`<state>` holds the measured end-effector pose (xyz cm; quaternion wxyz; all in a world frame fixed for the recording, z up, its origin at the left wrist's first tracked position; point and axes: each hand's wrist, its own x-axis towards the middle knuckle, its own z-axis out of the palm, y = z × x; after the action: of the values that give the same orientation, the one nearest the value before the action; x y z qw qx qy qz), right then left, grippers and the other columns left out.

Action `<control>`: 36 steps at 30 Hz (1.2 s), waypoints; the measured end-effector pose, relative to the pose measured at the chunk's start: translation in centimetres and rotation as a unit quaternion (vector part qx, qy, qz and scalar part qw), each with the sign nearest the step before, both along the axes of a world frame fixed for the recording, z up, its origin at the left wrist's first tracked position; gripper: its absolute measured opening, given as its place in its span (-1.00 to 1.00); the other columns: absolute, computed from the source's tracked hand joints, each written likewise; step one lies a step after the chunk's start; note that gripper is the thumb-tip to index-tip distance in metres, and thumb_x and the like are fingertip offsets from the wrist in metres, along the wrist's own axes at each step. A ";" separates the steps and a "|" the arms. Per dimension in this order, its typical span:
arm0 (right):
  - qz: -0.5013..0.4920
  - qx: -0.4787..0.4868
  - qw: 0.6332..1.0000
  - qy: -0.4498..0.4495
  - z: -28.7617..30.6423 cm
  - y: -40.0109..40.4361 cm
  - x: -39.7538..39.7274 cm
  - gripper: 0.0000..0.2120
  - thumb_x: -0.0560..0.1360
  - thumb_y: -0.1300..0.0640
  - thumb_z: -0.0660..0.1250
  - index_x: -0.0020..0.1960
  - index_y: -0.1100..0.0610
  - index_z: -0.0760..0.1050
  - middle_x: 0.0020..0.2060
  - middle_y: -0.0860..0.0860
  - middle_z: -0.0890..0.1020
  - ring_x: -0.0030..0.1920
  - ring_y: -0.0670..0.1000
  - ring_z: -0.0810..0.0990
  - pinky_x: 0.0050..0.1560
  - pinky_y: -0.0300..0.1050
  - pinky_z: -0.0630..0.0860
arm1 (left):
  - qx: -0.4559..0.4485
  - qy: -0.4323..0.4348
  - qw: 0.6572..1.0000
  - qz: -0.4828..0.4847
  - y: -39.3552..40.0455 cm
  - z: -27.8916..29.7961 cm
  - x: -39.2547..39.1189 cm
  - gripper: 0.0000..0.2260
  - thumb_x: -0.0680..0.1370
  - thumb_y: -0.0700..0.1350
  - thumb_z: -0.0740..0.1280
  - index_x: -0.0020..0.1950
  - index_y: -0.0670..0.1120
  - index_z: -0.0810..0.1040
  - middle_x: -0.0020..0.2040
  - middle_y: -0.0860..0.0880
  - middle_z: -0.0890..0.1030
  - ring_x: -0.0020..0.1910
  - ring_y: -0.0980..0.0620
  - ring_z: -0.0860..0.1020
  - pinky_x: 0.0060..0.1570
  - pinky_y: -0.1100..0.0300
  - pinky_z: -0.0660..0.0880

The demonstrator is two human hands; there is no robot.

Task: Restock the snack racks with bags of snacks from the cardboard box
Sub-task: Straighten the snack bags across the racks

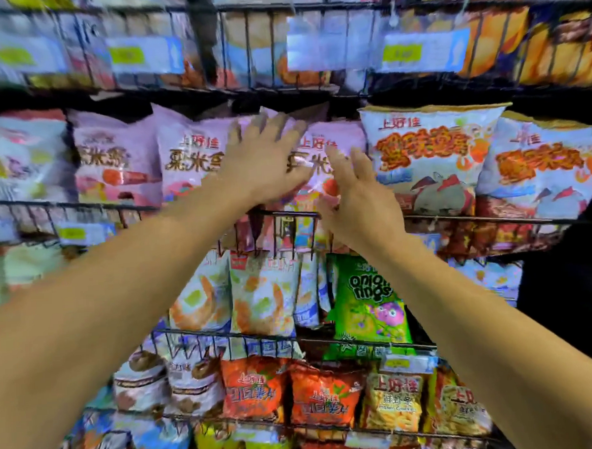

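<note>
Racks of black wire (pixel 225 334) fill the whole view in tiers, each packed with snack bags standing upright behind a low front rail. On the middle tier a row of pink bags runs left to centre, and beside them on the right stand white bags with orange lettering (pixel 428 155). Lower down a green onion rings bag (pixel 367 303) leans among shrimp-chip bags.

The bag being worked is the pink bag (pixel 331 143) at the right end of its row, upright, long axis vertical, its base behind the rail. The left hand (pixel 267 157) lies flat across its upper left face, fingers (pixel 275 122) straight and slightly spread, pressing rather than gripping. The right hand (pixel 358 193) is at the bag's lower right, fingers relaxed and parted, touching or very near the pack; motion blur leaves contact unclear. The bag thus lies directly ahead of both palms, the left hand higher and further onto it. It looks nearly seated, needing a push back. The cardboard box is out of view.
</note>
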<state>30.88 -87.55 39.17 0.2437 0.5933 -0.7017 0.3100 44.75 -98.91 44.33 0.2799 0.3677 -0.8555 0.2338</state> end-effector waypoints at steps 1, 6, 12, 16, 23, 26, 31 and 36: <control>-0.013 0.003 1.000 -0.004 0.0 -0.4 0.5 -0.30 0.60 -0.12 0.26 0.63 -0.09 0.01 0.60 0.11 0.09 0.29 0.31 0.50 0.03 0.13 0.48 | -0.007 0.010 1.000 0.001 -0.1 -0.7 0.3 -0.32 0.57 0.34 0.12 0.62 0.12 0.05 0.62 -0.09 0.10 0.58 -0.19 0.06 0.47 -0.34 -0.06; -0.018 0.006 0.998 -0.058 0.4 -1.1 1.1 -0.23 0.57 -0.13 0.32 0.62 -0.22 -0.05 0.63 0.04 -0.09 0.37 0.30 0.45 0.12 0.14 0.50 | -0.050 0.097 0.993 -0.035 0.3 -2.1 2.5 -0.28 0.52 0.31 0.28 0.60 0.09 0.14 0.57 -0.16 0.18 0.46 -0.31 0.24 0.40 -0.24 0.22; 0.006 0.013 0.991 -0.131 1.3 -1.2 1.5 -0.13 0.57 0.01 0.39 0.64 -0.13 -0.13 0.63 0.00 -0.22 0.55 0.14 0.17 0.28 0.08 0.43 | 0.114 0.111 0.978 -0.131 0.2 -3.5 2.0 -0.24 0.56 0.05 0.37 0.62 0.16 -0.02 0.64 -0.11 -0.07 0.52 -0.20 0.23 0.33 -0.10 0.41; 0.011 0.008 0.990 -0.143 1.8 -1.3 1.3 -0.14 0.56 0.02 0.42 0.64 -0.02 -0.07 0.63 0.01 -0.15 0.60 0.08 0.01 0.44 0.06 0.27 | 0.190 0.165 0.952 -0.172 0.8 -3.3 1.1 -0.23 0.57 -0.11 0.38 0.63 0.10 -0.03 0.64 -0.11 -0.17 0.48 -0.10 0.32 0.32 0.07 0.35; 0.028 0.011 0.998 -0.048 2.3 -1.4 0.7 -0.19 0.55 0.14 0.42 0.64 0.11 0.02 0.64 0.00 -0.04 0.57 0.08 0.17 0.38 0.10 0.35 | 0.214 0.254 0.927 -0.173 2.0 -3.9 0.2 -0.23 0.55 -0.36 0.28 0.63 0.07 0.03 0.64 -0.08 -0.12 0.57 -0.10 0.13 0.40 -0.02 0.32; 0.027 0.016 0.999 -0.036 2.8 -1.7 0.2 -0.20 0.54 0.17 0.42 0.63 0.10 0.04 0.64 0.00 -0.02 0.55 0.10 0.21 0.38 0.15 0.38 | 0.234 0.265 0.920 -0.169 2.0 -3.7 -0.6 -0.19 0.51 -0.40 0.29 0.63 0.07 0.01 0.64 -0.07 -0.13 0.59 -0.06 0.08 0.35 0.03 0.34; 0.019 0.046 0.999 -0.012 3.3 -1.7 -0.6 -0.18 0.54 0.15 0.43 0.63 0.13 0.03 0.64 0.01 0.00 0.54 0.13 0.25 0.38 0.16 0.39 | 0.255 0.253 0.920 -0.160 2.0 -3.4 -1.5 -0.12 0.49 -0.44 0.28 0.63 0.09 -0.07 0.63 -0.07 -0.18 0.58 -0.10 0.10 0.34 0.04 0.34; 0.043 0.021 0.999 -0.017 0.7 -1.4 -0.3 -0.20 0.56 0.13 0.42 0.64 0.08 0.02 0.63 0.00 0.03 0.41 0.17 0.43 0.17 0.12 0.49 | 0.213 0.165 0.952 -0.144 0.5 -3.5 0.3 -0.18 0.53 -0.33 0.30 0.63 0.09 -0.06 0.63 -0.10 -0.13 0.56 -0.09 0.16 0.31 0.13 0.34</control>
<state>30.63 -88.98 39.88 0.2061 0.6225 -0.6860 0.3154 45.04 -98.43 40.83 0.3627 0.3254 -0.8711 -0.0608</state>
